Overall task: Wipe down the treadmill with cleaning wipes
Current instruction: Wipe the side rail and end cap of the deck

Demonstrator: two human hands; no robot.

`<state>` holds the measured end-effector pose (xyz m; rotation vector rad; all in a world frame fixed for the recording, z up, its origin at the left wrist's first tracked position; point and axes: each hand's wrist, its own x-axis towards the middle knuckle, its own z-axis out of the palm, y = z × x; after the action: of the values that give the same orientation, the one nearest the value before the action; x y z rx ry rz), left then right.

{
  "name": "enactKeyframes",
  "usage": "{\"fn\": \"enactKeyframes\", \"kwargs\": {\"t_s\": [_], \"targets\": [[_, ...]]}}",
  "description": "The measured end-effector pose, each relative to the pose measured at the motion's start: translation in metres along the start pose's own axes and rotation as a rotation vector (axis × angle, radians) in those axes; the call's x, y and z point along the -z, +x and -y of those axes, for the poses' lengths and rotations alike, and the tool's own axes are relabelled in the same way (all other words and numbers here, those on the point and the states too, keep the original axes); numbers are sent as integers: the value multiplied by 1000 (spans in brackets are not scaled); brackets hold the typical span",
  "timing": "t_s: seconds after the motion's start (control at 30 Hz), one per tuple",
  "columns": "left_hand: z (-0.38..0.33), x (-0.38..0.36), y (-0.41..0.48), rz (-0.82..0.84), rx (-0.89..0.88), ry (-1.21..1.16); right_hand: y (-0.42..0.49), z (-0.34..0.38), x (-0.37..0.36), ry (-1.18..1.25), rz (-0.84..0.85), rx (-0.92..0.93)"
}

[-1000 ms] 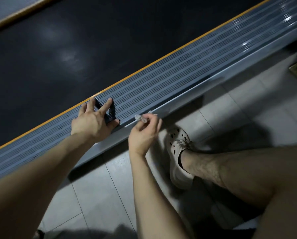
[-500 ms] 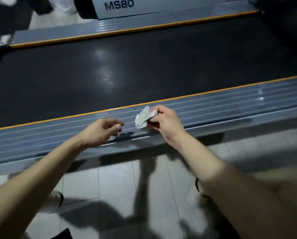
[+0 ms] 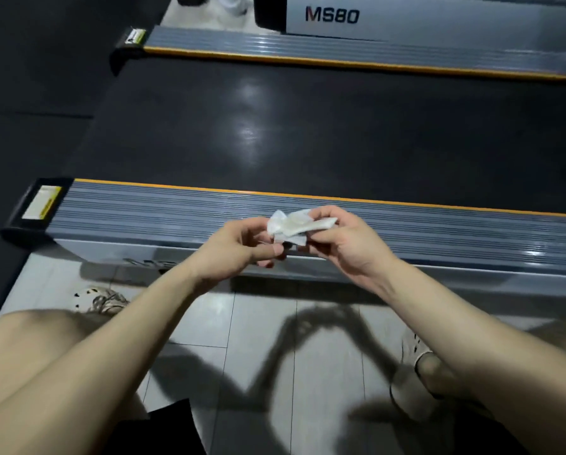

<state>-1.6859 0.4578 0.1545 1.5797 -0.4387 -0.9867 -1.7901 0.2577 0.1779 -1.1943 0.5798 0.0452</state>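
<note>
One treadmill (image 3: 307,133), two side rails (image 3: 176,211) (image 3: 340,49), one wipe (image 3: 291,226), two shoes (image 3: 101,300) (image 3: 413,349), one left hand (image 3: 239,249) and one right hand (image 3: 347,246).

1. Dim indoor shot, underexposed overall; left edge and top-left corner are near black.
2. Light comes from above and ahead: soft glare patches on the belt (image 3: 340,133), small bright streaks on the near side rail (image 3: 143,211) and the far side rail (image 3: 340,50).
3. Soft-edged shadows of the left hand (image 3: 239,247) and right hand (image 3: 344,244) fall on the floor tiles (image 3: 261,323), toward the camera.
4. The wipe (image 3: 291,226) is the brightest item, its folds slightly washed out.
5. Left fingertips are motion-blurred; the right hand is sharper.
6. Wide-angle stretch and softness show at the bottom corners.
</note>
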Motion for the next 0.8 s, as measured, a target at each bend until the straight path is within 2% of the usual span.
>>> {"fn": "enactKeyframes", "kwargs": {"t_s": [0.13,0.3,0.47,0.5,0.53,0.63,0.67,0.73,0.8], "targets": [[-2,11,-5,-99,-3,59,-3,-7,2,-37,-90,-27],[-1,12,-19,3,-51,135,-7,-17,-7,-62,-77,-58],[8,15,-29,-239,-61,101,2,-32,-30,-167,-89,-223],[10,21,-31,-303,-54,165,6,-36,-32,-262,-109,-237],[14,29,-33,-362,-51,319,9,-38,-32,-495,-111,-199],[24,57,-47,-493,19,907,5,-38,-26,-1645,71,188],[25,65,-53,-508,59,983,1,-37,-26,-1844,141,314],[27,75,-65,-523,135,1003,-5,-37,-30,-1963,232,442],[32,85,-76,-559,142,953,-8,-38,-40,-1966,304,461]]}}
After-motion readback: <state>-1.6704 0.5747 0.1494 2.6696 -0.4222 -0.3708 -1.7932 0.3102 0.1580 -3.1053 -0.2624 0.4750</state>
